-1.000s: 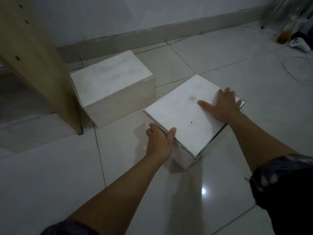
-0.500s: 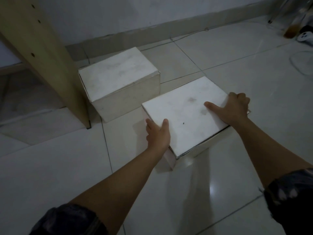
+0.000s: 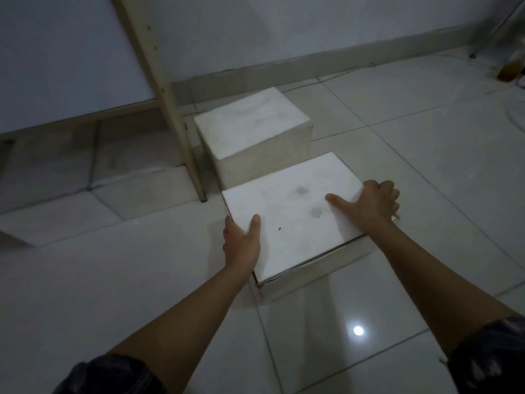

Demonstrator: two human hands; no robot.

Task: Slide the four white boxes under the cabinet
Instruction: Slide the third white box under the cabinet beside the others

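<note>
Our left hand (image 3: 241, 243) and right hand (image 3: 372, 203) clamp the near box (image 3: 289, 214); we should push level, leftward past the cabinet leg (image 3: 181, 129) beyond our grip.

white boxes (image 3: 287, 223), pale wood cabinet (image 3: 170, 109)

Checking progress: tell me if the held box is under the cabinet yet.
Not yet. The held box lies on open floor, right of the cabinet leg.

The scene is dimly lit; a small glare spot (image 3: 358, 330) is reflected on the glossy floor tiles (image 3: 426, 172), and edges are bowed by wide-angle distortion.
</note>
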